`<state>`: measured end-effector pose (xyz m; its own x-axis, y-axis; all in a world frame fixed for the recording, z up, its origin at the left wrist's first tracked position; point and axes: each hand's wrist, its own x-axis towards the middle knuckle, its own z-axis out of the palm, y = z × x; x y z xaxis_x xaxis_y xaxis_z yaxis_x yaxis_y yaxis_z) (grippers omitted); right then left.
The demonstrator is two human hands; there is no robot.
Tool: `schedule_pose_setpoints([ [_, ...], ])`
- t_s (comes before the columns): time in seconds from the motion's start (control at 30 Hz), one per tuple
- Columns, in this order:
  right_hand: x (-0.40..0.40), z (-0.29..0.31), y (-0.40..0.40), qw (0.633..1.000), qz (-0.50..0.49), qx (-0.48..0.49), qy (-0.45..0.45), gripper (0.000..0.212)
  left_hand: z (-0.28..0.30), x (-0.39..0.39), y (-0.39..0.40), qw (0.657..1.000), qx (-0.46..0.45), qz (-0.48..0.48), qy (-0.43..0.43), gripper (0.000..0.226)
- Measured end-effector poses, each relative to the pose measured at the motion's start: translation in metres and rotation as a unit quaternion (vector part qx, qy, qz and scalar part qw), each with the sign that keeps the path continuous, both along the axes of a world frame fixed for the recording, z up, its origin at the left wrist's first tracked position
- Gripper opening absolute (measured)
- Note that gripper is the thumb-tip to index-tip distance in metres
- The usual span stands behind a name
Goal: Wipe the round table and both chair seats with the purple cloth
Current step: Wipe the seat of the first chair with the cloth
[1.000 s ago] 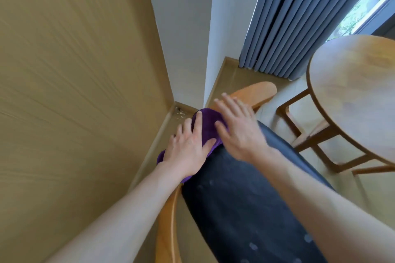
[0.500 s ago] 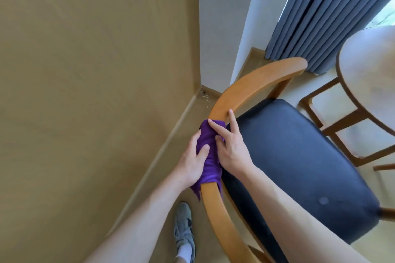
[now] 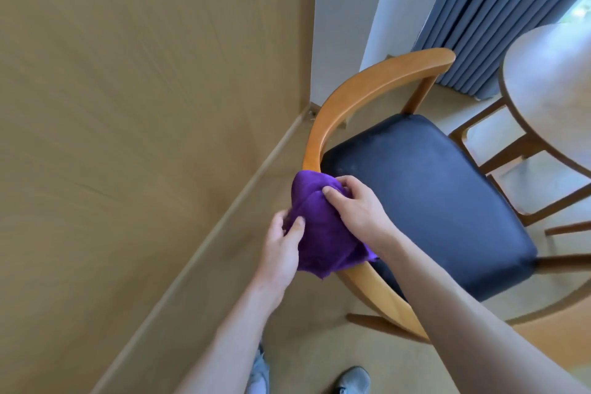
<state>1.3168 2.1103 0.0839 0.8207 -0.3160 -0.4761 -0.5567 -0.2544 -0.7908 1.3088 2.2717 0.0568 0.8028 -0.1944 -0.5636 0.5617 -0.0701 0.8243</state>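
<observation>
Head view: the purple cloth [image 3: 323,233] is bunched over the curved wooden backrest [image 3: 358,91] of the chair, just beside the black seat [image 3: 425,198]. It is pinched at its lower edge by the left hand [image 3: 283,246] and gripped on top by the curled fingers of the right hand [image 3: 355,205]. For a good wipe, the cloth is best flattened and drawn across the whole seat. Only part of the round table [image 3: 550,96] is shown; the 2nd chair is not seen, and dust is hard to judge.

Head-worn view, steeply downward, close over chair [image 3: 415,189]
</observation>
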Motion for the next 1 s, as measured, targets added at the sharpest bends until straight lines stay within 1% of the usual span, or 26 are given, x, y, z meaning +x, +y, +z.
schedule_pose_setpoints([
  [0.03,-0.008,0.002,0.004,1.000,0.003,-0.028,-0.006,0.012,-0.001,-0.010,0.000,1.000,-0.009,0.001,0.009,0.019],
  [0.1,-0.026,0.001,0.009,0.995,0.007,-0.085,-0.044,0.007,-0.003,-0.023,0.000,1.000,-0.026,-0.012,0.012,0.026],
  [0.17,-0.046,0.002,0.012,0.990,0.012,-0.116,-0.083,0.013,-0.007,-0.027,0.001,0.999,-0.024,-0.040,-0.023,0.033],
  [0.23,-0.065,0.002,0.012,0.986,0.032,-0.135,-0.088,0.028,-0.012,-0.021,0.004,0.995,-0.009,-0.071,-0.073,0.045],
  [0.33,-0.092,-0.001,0.013,0.980,0.067,-0.174,-0.073,0.063,-0.015,-0.007,0.009,0.979,0.041,-0.137,-0.145,0.062],
  [0.4,-0.104,-0.004,0.022,0.970,0.053,-0.224,-0.078,0.074,-0.020,0.000,0.013,0.968,0.063,-0.161,-0.182,0.065],
  [0.47,-0.112,-0.009,0.038,0.953,0.009,-0.286,-0.096,0.074,-0.021,0.002,0.016,0.960,0.060,-0.173,-0.213,0.067],
  [0.57,-0.112,-0.017,0.063,0.922,-0.053,-0.363,-0.122,0.068,-0.023,0.005,0.022,0.946,0.047,-0.202,-0.249,0.068],
  [0.63,-0.105,-0.020,0.071,0.909,-0.070,-0.393,-0.117,0.066,-0.024,0.016,0.027,0.929,0.044,-0.242,-0.278,0.070],
  [0.7,-0.095,-0.021,0.074,0.899,-0.059,-0.422,-0.099,0.064,-0.028,0.032,0.030,0.911,0.045,-0.281,-0.297,0.071],
  [0.77,-0.081,-0.019,0.074,0.890,-0.036,-0.445,-0.086,0.062,-0.036,0.049,0.028,0.912,0.043,-0.287,-0.289,0.070],
  [0.83,-0.062,-0.016,0.075,0.885,-0.017,-0.458,-0.082,0.061,-0.046,0.063,0.020,0.930,0.014,-0.263,-0.256,0.068],
  [0.9,-0.041,-0.012,0.075,0.889,-0.001,-0.451,-0.075,0.063,-0.055,0.077,0.005,0.951,-0.037,-0.223,-0.212,0.064],
  [0.97,-0.016,-0.008,0.068,0.916,0.005,-0.395,-0.074,0.066,-0.061,0.094,-0.014,0.968,-0.071,-0.173,-0.169,0.061],
  [1.0,-0.006,-0.006,0.061,0.937,0.000,-0.342,-0.073,0.066,-0.064,0.103,-0.023,0.975,-0.081,-0.148,-0.144,0.062],
])
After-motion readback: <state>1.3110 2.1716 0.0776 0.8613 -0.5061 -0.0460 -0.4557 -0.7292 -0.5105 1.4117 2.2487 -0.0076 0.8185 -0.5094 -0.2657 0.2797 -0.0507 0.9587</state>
